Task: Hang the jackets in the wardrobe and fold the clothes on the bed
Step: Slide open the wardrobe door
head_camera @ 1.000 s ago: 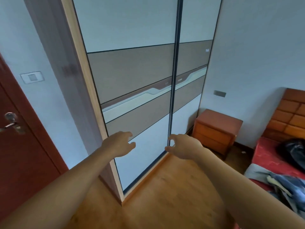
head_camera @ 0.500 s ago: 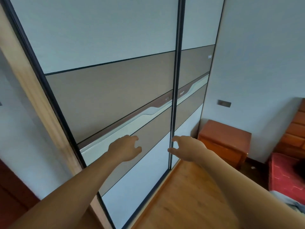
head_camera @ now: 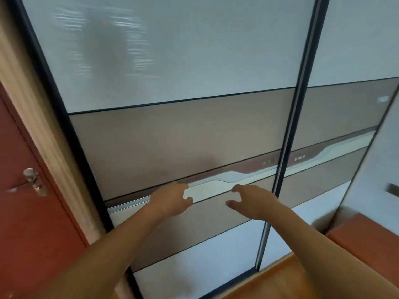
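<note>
A tall wardrobe [head_camera: 172,134] with two sliding doors in white and beige panels fills the view; both doors are closed. A dark vertical frame [head_camera: 287,147] divides them. My left hand [head_camera: 172,199] reaches toward the left door at its pale wavy stripe, fingers loosely curved and holding nothing. My right hand [head_camera: 252,201] is just beside it, also loosely open and empty, left of the dark frame. Whether either hand touches the door I cannot tell. No jackets or bed show.
A red-brown room door [head_camera: 26,212] with a metal handle [head_camera: 32,182] stands at the left, beside the wardrobe's pale wood side. An orange-brown nightstand [head_camera: 371,236] sits at the lower right on the wooden floor [head_camera: 280,283].
I have stepped closer to the wardrobe and turned left; the bed has left the view and the room door has returned. Both hands have moved forward and left, onto the left door's area.
</note>
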Available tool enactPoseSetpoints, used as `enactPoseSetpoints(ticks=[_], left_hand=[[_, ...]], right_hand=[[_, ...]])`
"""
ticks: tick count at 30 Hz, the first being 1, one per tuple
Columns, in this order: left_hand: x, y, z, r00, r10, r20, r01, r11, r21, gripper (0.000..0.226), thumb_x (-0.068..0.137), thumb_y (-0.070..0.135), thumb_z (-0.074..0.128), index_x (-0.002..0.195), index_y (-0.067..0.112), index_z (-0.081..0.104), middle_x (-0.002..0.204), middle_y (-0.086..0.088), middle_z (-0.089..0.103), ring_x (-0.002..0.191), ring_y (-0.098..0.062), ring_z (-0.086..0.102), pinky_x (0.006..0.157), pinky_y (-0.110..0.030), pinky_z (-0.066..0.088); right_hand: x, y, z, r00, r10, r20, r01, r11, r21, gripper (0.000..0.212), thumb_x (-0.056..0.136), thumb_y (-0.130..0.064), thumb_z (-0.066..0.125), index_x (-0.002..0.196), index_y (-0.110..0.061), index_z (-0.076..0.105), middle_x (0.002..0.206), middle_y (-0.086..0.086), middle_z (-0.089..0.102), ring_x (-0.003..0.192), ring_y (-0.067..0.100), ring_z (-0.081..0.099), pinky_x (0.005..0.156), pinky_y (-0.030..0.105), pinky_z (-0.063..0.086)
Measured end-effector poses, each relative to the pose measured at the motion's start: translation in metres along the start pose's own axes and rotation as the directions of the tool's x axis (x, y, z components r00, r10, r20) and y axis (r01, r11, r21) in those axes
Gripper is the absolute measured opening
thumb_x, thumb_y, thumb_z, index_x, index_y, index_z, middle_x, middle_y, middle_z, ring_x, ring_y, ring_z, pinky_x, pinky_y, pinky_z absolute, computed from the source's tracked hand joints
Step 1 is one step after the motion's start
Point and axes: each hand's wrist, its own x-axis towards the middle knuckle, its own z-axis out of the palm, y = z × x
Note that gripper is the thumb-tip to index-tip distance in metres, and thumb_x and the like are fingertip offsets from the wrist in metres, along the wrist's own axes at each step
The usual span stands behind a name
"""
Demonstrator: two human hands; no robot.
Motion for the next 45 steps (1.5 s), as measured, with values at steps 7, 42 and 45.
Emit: enactPoseSetpoints(ticks=[7,42,45], left_hand=[[-0.009,0.02,-0.025,0.972,-0.231,-0.044,0.229,0.972,-0.054,0.045,0.092,0.047,0.051,0.134,0.032,0.056,0.133,0.005,0.061,0.12,-0.024,0.057,0.094,-0.037,0.047],[0.013,-0.092,-0.106,0.927,-0.333,-0.171,0.328,0.943,-0.056,0.044,0.096,0.04,0.056,0.136,0.02,0.057,0.132,-0.004,0.062,0.118,-0.024,0.058,0.101,-0.039,0.048],[0.015,-0.097,-0.105,0.92,-0.354,-0.172,0.349,0.935,-0.059,0.036,0.096,0.04,0.057,0.127,0.02,0.061,0.12,-0.003,0.065,0.11,-0.024,0.061,0.097,-0.04,0.051]], right_hand=[[0.049,0.018,-0.042,0.977,-0.212,0.014,0.213,0.977,-0.029,0.063,0.096,-0.067,0.048,0.147,-0.031,0.045,0.144,-0.006,0.057,0.13,0.019,0.054,0.106,0.039,0.045],[0.187,-0.153,-0.082,0.624,-0.567,-0.538,0.375,0.821,-0.431,0.135,0.07,-0.061,0.081,0.159,-0.035,-0.017,0.164,0.01,-0.033,0.151,0.04,-0.027,0.111,0.081,0.008],[0.19,-0.146,-0.084,0.631,-0.567,-0.529,0.369,0.82,-0.438,0.136,0.069,-0.063,0.081,0.159,-0.036,-0.016,0.165,0.009,-0.032,0.152,0.039,-0.026,0.111,0.081,0.006]])
